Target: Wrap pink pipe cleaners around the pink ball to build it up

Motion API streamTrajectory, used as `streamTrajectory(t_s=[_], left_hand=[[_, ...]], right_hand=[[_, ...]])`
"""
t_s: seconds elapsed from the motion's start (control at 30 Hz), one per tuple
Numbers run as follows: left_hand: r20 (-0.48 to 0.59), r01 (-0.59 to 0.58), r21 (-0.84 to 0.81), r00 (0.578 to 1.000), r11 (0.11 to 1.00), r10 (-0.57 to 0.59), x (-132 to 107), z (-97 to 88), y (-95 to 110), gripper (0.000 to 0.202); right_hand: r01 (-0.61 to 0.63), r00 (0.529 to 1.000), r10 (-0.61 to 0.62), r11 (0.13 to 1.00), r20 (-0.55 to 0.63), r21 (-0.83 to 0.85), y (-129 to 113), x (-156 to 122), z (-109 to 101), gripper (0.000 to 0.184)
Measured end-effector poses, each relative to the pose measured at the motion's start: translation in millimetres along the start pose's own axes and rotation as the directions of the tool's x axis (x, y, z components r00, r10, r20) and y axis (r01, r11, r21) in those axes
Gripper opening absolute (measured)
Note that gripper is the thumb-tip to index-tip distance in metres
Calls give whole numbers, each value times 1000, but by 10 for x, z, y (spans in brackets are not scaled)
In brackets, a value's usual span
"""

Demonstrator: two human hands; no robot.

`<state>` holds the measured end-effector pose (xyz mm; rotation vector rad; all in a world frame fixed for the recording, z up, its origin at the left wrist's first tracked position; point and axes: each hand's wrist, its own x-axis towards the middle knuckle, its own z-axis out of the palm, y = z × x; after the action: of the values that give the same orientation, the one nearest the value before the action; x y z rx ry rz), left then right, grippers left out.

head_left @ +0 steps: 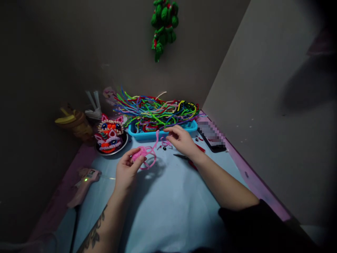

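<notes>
My left hand [126, 170] pinches a coiled pink pipe-cleaner piece [145, 155] just above the light blue table mat [168, 200]. One loose end of it rises toward the tray. My right hand [181, 139] hovers palm down over small pink bits [165, 143] and dark beads on the mat, right in front of the blue tray [160, 131]. Whether its fingers pinch anything I cannot tell. The tray overflows with several multicoloured pipe cleaners [158, 110].
A colourful pipe-cleaner lion head [110, 137] sits on a round dish at the left. A pink glue gun [85, 182] with a green light lies at the left edge. Red-handled scissors [191, 160] lie under my right wrist; a phone [213, 138] lies right. A green ornament [163, 24] hangs on the wall.
</notes>
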<state>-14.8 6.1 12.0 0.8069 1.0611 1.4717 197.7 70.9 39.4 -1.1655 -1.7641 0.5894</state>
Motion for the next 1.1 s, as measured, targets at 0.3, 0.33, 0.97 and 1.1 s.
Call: streamTrajectory(t_s=[0.3, 0.33, 0.97, 1.1], left_hand=[[56, 111, -157, 993, 981, -104, -33, 36, 65, 45], [59, 119, -163, 992, 979, -111, -34, 38, 71, 45], [106, 178, -169, 981, 970, -161, -42, 24, 73, 46], [86, 170, -183, 984, 968, -156, -21, 24, 50, 46]], right_hand=[[-390, 913, 352, 903, 208, 180, 180, -3, 270, 26], [-392, 912, 349, 896, 217, 207, 172, -5, 264, 19], [-302, 949, 312, 854, 47, 423, 38, 0, 144, 26], [-305, 933, 357, 728, 40, 614, -164, -43, 32, 31]])
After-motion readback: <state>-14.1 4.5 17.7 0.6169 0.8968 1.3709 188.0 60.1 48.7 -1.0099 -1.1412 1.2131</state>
